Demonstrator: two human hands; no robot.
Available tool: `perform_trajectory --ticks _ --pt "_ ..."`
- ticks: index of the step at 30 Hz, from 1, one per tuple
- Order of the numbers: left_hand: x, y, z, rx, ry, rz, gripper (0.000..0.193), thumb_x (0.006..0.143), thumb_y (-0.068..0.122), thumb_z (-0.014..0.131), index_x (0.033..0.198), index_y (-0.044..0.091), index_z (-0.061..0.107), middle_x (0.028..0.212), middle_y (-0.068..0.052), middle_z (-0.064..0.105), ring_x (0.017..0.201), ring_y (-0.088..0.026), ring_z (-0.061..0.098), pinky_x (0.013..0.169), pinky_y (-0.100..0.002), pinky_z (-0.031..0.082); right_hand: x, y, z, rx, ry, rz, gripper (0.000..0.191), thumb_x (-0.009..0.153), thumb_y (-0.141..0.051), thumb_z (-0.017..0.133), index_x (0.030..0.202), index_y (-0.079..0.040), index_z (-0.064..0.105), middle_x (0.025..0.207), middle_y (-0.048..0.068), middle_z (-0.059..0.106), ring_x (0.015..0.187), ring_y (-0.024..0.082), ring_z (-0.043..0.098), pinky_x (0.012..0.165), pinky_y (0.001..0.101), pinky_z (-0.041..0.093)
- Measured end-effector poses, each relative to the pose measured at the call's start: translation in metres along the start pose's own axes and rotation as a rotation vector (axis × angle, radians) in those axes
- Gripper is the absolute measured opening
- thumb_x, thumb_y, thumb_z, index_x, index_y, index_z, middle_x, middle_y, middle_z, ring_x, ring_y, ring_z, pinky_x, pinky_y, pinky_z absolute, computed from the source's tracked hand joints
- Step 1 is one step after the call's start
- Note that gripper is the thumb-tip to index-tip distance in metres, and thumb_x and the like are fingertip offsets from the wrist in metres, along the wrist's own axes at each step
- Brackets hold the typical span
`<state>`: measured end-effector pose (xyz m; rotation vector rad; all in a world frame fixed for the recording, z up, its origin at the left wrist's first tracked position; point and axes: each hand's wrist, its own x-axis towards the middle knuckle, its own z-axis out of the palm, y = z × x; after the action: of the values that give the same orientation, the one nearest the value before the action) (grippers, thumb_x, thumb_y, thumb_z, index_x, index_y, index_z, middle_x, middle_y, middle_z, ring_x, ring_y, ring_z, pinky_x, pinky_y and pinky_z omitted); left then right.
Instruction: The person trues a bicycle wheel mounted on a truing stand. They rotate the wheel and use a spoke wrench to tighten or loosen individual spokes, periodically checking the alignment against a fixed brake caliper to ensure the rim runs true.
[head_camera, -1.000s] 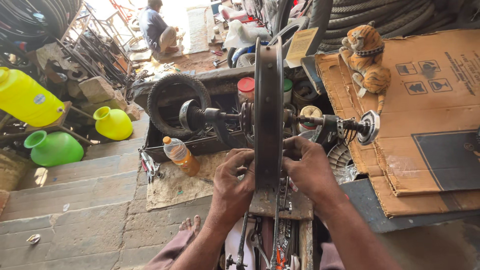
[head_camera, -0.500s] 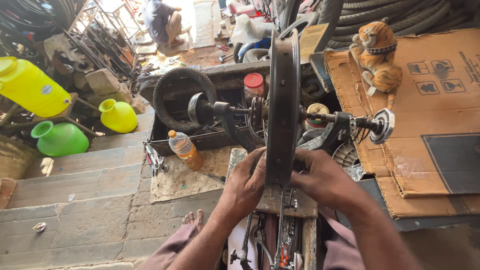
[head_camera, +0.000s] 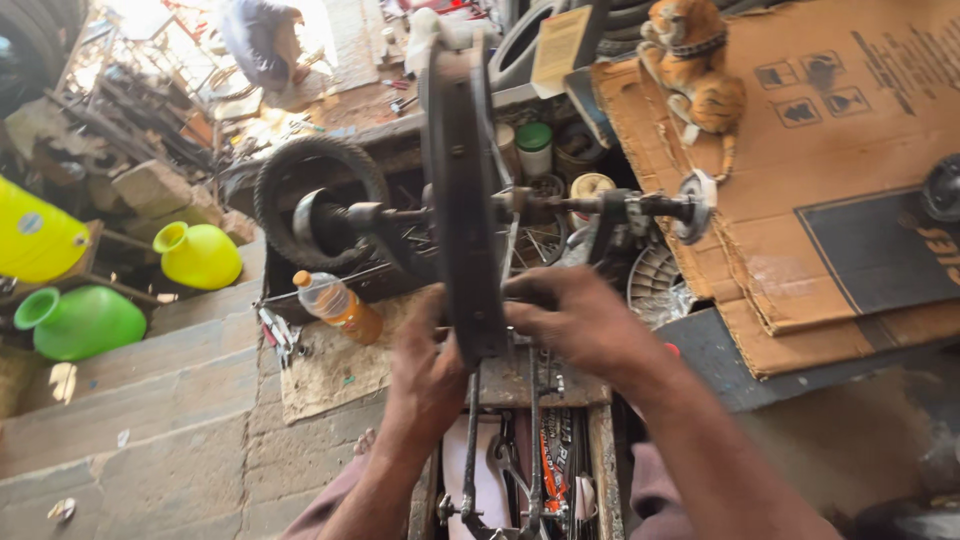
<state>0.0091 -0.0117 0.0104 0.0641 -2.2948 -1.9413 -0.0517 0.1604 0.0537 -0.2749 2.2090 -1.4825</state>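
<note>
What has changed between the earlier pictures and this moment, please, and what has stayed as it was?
The view has drifted to the right and closer, so the wheel rim on its stand now fills more of the picture. Both hands remain on the rim's lower edge, the left hand lower down and the right hand beside it; nothing was let go. The plastic bottle, the yellow pot and the green pot have stayed put.

wheel rim (head_camera: 462, 200) | dark, rusty | upright, edge-on | mounted on axle stand
</note>
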Motion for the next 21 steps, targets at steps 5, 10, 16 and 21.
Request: perform_trajectory --ticks 5,10,16,21 --pt "-0.002 -0.004 0.004 -0.061 0.070 0.096 0.042 0.088 0.035 0.074 0.114 0.004 0.067 0.093 -0.006 0.072 0.086 -0.014 0.068 0.076 -0.031 0.057 0.010 0.014 0.003 0.188 -0.099 -0.038 0.028 0.090 -0.012 0.074 0.114 0.002 0.074 0.092 0.011 0.076 0.080 0.018 0.068 0.075 0.0350 0.057" --pt "-0.004 -0.013 0.002 -0.069 0.088 0.075 0.044 0.090 0.039 0.075 0.111 0.001 0.066 0.094 -0.004 0.070 0.088 -0.014 0.067 0.076 -0.031 0.058 0.016 0.032 -0.003 -0.176 0.096 -0.420 0.031 0.082 -0.004 0.071 0.113 -0.004 0.077 0.100 0.008 0.078 0.092 0.019 0.072 0.087 0.0350 0.057" --pt "-0.007 -0.028 -0.006 0.489 0.072 0.464 0.031 0.099 0.024 0.061 0.122 0.005 0.068 0.102 -0.006 0.068 0.098 -0.018 0.066 0.081 -0.033 0.055 0.025 0.034 0.002 0.127 0.023 0.007 0.030 0.087 -0.004 0.066 0.114 0.000 0.077 0.097 0.012 0.080 0.086 0.021 0.074 0.084 0.0365 0.060" --pt "-0.006 -0.034 -0.005 0.545 0.059 0.441 0.019 0.101 0.004 0.059 0.117 0.005 0.068 0.103 -0.011 0.068 0.098 -0.030 0.067 0.081 -0.042 0.055 0.017 0.033 -0.009 0.188 -0.085 -0.059 0.030 0.092 -0.014 0.068 0.117 0.002 0.076 0.102 0.014 0.080 0.090 0.017 0.072 0.084 0.0328 0.058"
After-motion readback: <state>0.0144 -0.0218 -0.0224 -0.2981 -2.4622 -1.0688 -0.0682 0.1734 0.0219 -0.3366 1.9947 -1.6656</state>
